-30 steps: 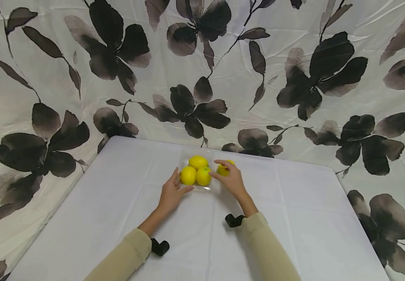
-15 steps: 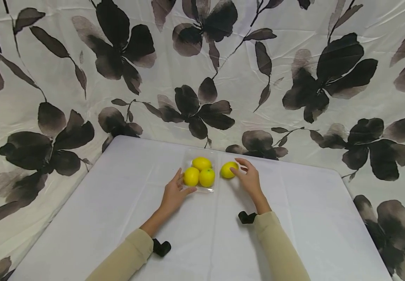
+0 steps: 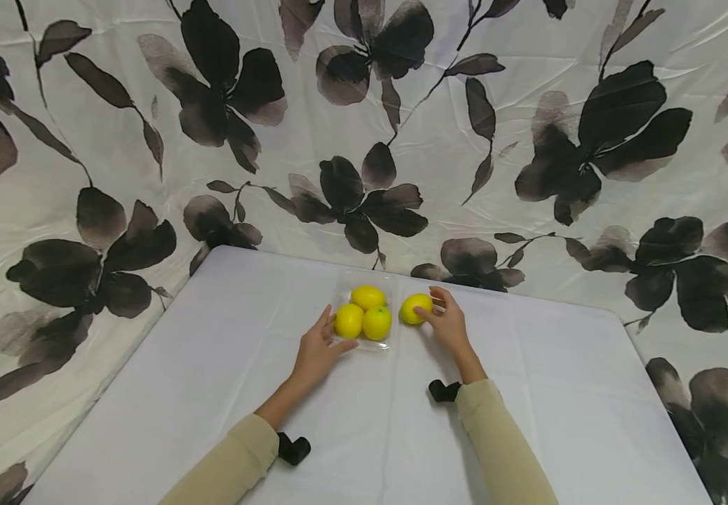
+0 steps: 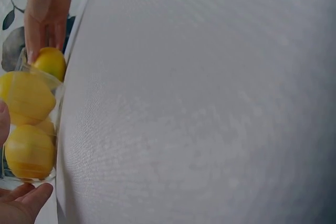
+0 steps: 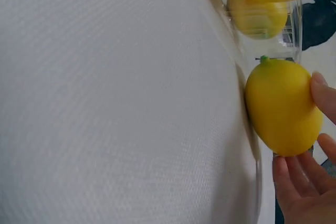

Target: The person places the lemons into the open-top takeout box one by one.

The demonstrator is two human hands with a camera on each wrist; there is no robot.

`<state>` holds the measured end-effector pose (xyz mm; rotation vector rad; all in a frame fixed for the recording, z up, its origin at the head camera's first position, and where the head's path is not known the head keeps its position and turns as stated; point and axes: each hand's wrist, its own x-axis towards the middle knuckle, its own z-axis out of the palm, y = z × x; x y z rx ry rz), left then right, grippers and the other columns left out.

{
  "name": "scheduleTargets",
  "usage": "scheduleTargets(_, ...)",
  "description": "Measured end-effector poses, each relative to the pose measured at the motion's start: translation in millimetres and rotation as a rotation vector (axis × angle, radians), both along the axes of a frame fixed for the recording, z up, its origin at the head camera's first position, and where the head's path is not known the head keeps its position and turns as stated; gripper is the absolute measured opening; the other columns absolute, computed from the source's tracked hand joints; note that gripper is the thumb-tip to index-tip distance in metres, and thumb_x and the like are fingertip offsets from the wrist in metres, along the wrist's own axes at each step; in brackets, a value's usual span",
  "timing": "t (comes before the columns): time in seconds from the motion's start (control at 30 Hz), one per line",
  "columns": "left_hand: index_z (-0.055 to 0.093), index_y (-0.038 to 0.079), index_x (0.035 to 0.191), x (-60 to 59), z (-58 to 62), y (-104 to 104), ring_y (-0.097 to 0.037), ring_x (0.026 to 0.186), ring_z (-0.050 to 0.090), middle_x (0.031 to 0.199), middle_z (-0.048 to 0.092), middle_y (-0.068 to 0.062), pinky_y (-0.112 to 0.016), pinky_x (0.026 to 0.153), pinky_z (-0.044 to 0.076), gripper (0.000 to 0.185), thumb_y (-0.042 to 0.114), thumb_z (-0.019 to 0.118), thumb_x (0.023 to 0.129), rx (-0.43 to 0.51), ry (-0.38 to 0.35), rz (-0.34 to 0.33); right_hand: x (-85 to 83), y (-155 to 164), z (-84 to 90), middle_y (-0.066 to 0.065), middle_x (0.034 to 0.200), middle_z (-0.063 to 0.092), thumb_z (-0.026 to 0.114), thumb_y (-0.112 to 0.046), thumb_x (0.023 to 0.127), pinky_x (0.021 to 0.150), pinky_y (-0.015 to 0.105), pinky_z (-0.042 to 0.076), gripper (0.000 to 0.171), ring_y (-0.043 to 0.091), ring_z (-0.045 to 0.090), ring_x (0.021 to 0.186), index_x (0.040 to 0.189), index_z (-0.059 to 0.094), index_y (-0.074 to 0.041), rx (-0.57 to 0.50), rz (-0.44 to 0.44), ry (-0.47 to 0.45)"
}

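A clear plastic container (image 3: 393,287) holds yellow lemons, three of them showing in the head view, such as the back lemon (image 3: 368,297). My left hand (image 3: 317,354) is at the container's near left corner, thumb along the front and fingers on the left side. Just right of the container, a single lemon (image 3: 416,308) rests on the table. My right hand (image 3: 451,326) holds this lemon from its right side. The right wrist view shows the thumb (image 5: 323,95) on the lemon's side and the other fingers touching its lower end.
A white cloth covers the table (image 3: 244,315), whose back edge runs just behind the container. Beyond it hangs a floral curtain (image 3: 263,140). Black devices, one (image 3: 293,449) at the left wrist and another (image 3: 444,391) at the right, stick out from the sleeves.
My right hand has moved right, from beside the container to the single lemon, which it now holds. The left hand stays at the container. The head view has shifted slightly.
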<state>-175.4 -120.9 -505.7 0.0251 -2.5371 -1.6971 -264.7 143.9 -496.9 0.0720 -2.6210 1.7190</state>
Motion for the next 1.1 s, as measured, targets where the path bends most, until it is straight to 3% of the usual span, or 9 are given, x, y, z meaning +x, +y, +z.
scheduleTargets(0.13, 0.023, 0.002, 0.156, 0.6, 1.3, 0, -0.035, 0.134, 0.049, 0.151, 0.043, -0.021, -0.044, 0.104, 0.048, 0.096, 0.023, 0.081, 0.082, -0.008, 0.004, -0.003, -1.1, -1, -1.2, 0.02, 0.146, 0.048, 0.076, -0.027, 0.088, 0.112, 0.047, 0.043, 0.068, 0.036, 0.051, 0.13, 0.145, 0.044, -0.008, 0.077, 0.018, -0.056)
scheduleTargets(0.27, 0.023, 0.003, 0.156, 0.8, 1.8, 1, -0.034, 0.133, 0.05, 0.151, 0.043, -0.021, -0.044, 0.105, 0.048, 0.096, 0.023, 0.082, 0.082, -0.008, 0.0, -0.005, 0.3, -2, -2.8, 0.021, 0.143, 0.051, 0.077, -0.028, 0.087, 0.108, 0.046, 0.047, 0.064, 0.037, 0.056, 0.125, 0.142, 0.049, -0.009, 0.108, 0.029, -0.048)
scheduleTargets(0.67, 0.023, 0.003, 0.156, 0.4, 2.3, 0, -0.035, 0.134, 0.05, 0.151, 0.043, -0.021, -0.045, 0.104, 0.048, 0.096, 0.025, 0.081, 0.082, -0.022, 0.002, -0.001, 4.3, -4, 7.8, 0.018, 0.129, 0.062, 0.085, -0.023, 0.078, 0.104, 0.044, 0.051, 0.06, 0.032, 0.059, 0.117, 0.13, 0.06, -0.004, 0.009, -0.061, 0.095)
scheduleTargets(0.93, 0.022, 0.004, 0.156, 0.3, 3.9, 0, -0.034, 0.134, 0.049, 0.152, 0.042, -0.021, -0.046, 0.105, 0.048, 0.096, 0.023, 0.081, 0.083, -0.015, -0.006, -0.001, 3.8, -14, 22.4, 0.014, 0.137, 0.056, 0.084, -0.016, 0.08, 0.1, 0.048, 0.052, 0.062, 0.037, 0.062, 0.115, 0.134, 0.056, -0.004, -0.13, -0.011, 0.185)
scheduleTargets(1.1, 0.023, 0.004, 0.156, 0.6, 3.9, 2, -0.034, 0.133, 0.052, 0.152, 0.043, -0.02, -0.048, 0.105, 0.049, 0.096, 0.023, 0.081, 0.083, -0.024, -0.008, 0.005, 4.5, -25, 28.7, 0.014, 0.134, 0.057, 0.084, -0.017, 0.08, 0.102, 0.047, 0.052, 0.063, 0.035, 0.059, 0.118, 0.134, 0.055, -0.002, -0.128, 0.025, 0.212)
